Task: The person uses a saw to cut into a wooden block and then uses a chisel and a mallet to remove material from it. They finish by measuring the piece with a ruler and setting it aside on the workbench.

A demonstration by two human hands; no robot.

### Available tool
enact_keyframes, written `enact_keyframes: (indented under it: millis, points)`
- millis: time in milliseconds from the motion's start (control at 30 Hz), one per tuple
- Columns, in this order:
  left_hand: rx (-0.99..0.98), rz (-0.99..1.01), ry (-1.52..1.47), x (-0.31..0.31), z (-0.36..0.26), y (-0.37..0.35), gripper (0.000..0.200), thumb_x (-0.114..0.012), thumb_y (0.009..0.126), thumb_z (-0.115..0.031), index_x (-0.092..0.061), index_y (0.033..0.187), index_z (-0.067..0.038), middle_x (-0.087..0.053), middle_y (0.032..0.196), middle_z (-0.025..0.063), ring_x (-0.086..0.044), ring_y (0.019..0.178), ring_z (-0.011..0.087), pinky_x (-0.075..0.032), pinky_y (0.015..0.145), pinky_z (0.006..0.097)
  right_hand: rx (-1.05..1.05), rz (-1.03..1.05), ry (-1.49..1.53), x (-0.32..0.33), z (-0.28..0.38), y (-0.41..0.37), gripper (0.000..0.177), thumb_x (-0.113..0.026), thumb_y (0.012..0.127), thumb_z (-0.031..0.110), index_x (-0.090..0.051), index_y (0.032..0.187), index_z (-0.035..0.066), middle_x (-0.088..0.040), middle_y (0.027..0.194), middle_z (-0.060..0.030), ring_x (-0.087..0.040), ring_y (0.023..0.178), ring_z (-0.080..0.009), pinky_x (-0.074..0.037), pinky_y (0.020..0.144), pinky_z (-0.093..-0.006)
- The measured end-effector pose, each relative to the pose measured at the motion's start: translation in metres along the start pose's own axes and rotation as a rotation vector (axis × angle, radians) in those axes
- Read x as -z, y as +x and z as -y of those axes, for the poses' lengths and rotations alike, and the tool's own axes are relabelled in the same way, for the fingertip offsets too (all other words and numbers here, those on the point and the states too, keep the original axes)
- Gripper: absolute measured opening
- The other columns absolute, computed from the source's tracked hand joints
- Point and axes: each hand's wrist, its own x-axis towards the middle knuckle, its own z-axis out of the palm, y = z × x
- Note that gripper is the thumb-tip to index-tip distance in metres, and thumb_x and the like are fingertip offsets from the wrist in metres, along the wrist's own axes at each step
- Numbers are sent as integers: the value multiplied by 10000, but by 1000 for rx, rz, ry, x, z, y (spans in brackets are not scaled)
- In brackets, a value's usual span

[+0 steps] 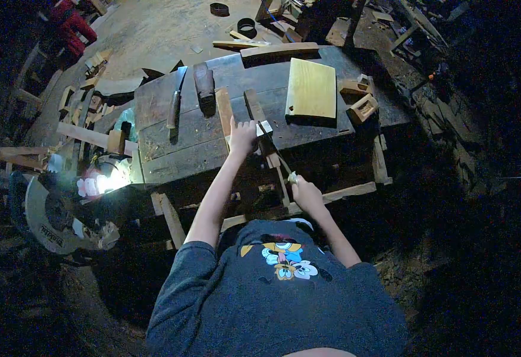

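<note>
Gripping a slim metal tool [279, 157], fingers closed, the right hand [306, 193] sits below centre; its blade meets a long rough wooden strip [254, 106] on the plank worktop [171, 156], under the left hand [242, 137], grip unclear.

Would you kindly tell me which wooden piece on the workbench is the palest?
The wide flat board on the right of the workbench: it is yellowish and broad, whereas the two narrow strips by the left hand are darker brown.
</note>
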Motion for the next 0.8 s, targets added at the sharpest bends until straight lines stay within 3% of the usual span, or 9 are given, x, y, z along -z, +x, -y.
enact_keyframes:
  millis: [133,367,467,533,567,667,700,733,800]
  points:
    - [-30,-142,52,-11,0,-2,59,-446,658,-80,-451,716,-89,-477,555,25,-515,602,174,-189,888,460,48,-22,122,3,-5,-18,238,-360,741,242,-392,860,38,-521,678,-218,-506,639,-365,-383,581,-457]
    - [-138,-114,15,-16,14,-2,47,-490,630,-103,-461,661,-83,-497,526,43,-520,590,183,-148,899,484,118,-116,140,-16,-6,-23,229,-397,736,230,-375,893,66,-519,615,-200,-511,582,-352,-390,525,-451]
    - [-173,-24,-117,-8,26,-1,186,-548,591,-215,-472,670,-66,-531,583,76,-531,626,226,-115,888,512,172,-175,84,-23,-1,-17,205,-402,731,221,-378,868,71,-514,567,-185,-511,543,-344,-394,492,-443]
    - [-61,346,-320,18,28,3,380,-609,503,-322,-472,718,-40,-541,615,105,-531,685,264,-73,876,532,178,-209,98,-24,4,-12,186,-405,726,203,-396,854,68,-507,561,-180,-503,537,-344,-384,484,-437]
    - [-23,375,-365,3,33,6,452,-615,483,-360,-467,749,-27,-542,638,122,-527,708,276,-63,863,545,180,-246,114,-24,7,-10,168,-408,721,184,-414,840,66,-501,555,-176,-495,532,-344,-373,476,-430]
    - [-49,295,-310,0,36,11,447,-629,472,-342,-466,748,-31,-542,650,121,-523,716,270,-71,868,539,165,-264,111,-29,6,-3,157,-408,718,177,-408,831,68,-498,544,-174,-494,523,-340,-374,469,-428]
    - [-57,290,-285,8,34,12,302,-583,560,-251,-467,738,-37,-540,651,117,-510,747,262,-135,879,501,165,-262,109,-30,5,-3,157,-408,718,177,-408,831,68,-498,544,-174,-494,523,-340,-374,469,-428]
    - [-56,289,-287,2,32,9,302,-583,560,-251,-467,738,-37,-540,651,117,-510,747,262,-135,879,501,167,-272,92,-33,4,-4,151,-404,719,177,-406,817,62,-498,541,-174,-497,518,-336,-378,466,-428]
    - [-70,79,-65,-8,24,4,134,-507,628,-134,-463,717,-43,-539,666,110,-496,778,248,-220,874,434,164,-281,72,-35,5,-6,148,-400,720,178,-404,803,55,-498,538,-174,-499,514,-332,-383,463,-429]
